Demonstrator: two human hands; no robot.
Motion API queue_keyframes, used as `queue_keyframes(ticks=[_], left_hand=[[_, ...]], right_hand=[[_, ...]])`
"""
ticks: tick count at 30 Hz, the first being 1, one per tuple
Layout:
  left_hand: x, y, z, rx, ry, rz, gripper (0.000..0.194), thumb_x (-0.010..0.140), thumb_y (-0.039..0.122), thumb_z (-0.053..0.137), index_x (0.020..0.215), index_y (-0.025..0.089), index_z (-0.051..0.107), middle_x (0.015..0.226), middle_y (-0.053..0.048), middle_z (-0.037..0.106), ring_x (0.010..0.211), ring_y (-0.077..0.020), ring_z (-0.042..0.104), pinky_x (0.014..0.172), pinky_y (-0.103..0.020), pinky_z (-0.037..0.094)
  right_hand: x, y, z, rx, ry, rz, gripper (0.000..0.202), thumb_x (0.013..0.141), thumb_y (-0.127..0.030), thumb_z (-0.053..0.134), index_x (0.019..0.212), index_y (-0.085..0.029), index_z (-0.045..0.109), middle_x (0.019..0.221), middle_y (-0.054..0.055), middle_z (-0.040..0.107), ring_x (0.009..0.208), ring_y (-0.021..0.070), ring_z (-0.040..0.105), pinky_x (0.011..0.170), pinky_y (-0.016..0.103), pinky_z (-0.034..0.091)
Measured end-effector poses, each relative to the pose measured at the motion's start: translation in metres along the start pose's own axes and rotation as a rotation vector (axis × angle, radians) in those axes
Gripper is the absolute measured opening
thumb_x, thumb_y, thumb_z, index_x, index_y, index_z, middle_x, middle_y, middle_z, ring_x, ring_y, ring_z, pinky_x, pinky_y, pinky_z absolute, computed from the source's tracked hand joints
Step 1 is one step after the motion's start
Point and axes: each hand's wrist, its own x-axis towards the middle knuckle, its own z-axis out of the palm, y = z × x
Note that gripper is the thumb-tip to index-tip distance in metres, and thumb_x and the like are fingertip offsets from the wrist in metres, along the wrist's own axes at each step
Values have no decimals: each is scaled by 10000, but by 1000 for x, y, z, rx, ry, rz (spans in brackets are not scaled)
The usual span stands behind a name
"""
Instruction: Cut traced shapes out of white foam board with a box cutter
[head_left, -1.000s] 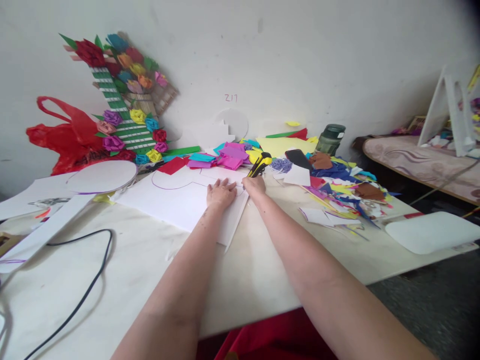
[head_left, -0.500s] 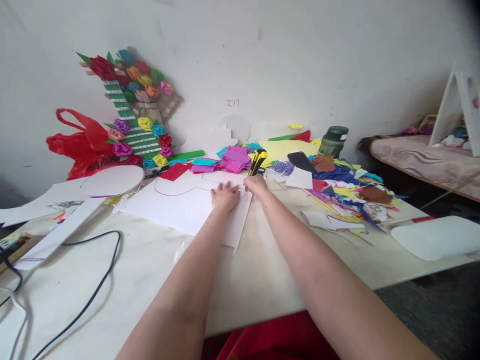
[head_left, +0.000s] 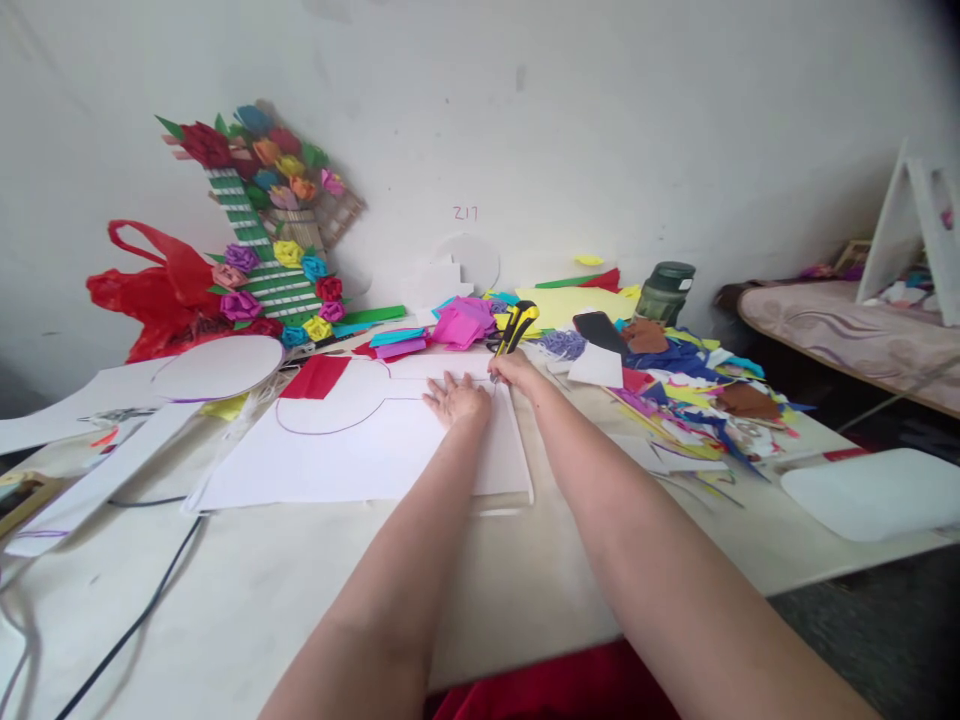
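A large white sheet [head_left: 315, 470] lies on the table with a purple curved outline drawn on it. My left hand [head_left: 459, 400] rests flat on its right part, fingers spread beside the drawn line. Gripped in my right hand [head_left: 514, 370] is a yellow and black utility knife [head_left: 519, 322], its handle tilted up and its tip down at the sheet's right end. The fist hides most of the blade. A red paper piece [head_left: 318, 378] lies over the sheet's upper left part.
Colored paper scraps [head_left: 697, 380], a phone [head_left: 598, 332] and a green bottle [head_left: 664, 292] stand at right. Pink paper pieces [head_left: 463, 322] lie behind the hands. At left are a white disc [head_left: 221, 367], a black cable [head_left: 142, 615], a red bag [head_left: 161, 290] and paper flowers [head_left: 289, 252].
The white sheet has turned, its left part coming toward me and its front edge now nearly level. My left hand moved slightly right and nearer. My right hand keeps the knife.
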Motion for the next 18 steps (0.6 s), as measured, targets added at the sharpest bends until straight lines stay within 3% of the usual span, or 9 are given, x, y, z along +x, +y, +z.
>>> queue_keyframes(ticks=[5, 10, 18], left_hand=[[9, -8, -12, 114, -110, 190, 581, 839, 561, 299, 1378, 357, 365, 1522, 27, 180, 1382, -342, -1, 1068, -600, 70], [19, -25, -17, 213, -48, 445, 650, 808, 697, 229, 1352, 388, 402, 1490, 62, 268, 1393, -290, 5, 1091, -546, -47], [20, -32, -12, 170, -92, 520, 582, 860, 596, 255, 1387, 364, 346, 1515, 42, 196, 1388, -234, 123, 1104, -495, 106]], right_hand=[[0, 10, 2, 48, 70, 6, 66, 526, -149, 524, 558, -137, 580, 406, -34, 467, 381, 84, 410, 420, 214, 328], [2, 14, 3, -10, 128, 26, 128, 520, -168, 513, 586, -148, 621, 519, -15, 558, 462, 98, 476, 489, 224, 379], [-7, 12, 0, 5, 114, -40, 168, 523, -165, 495, 602, -155, 643, 539, -17, 570, 522, 106, 504, 523, 218, 391]])
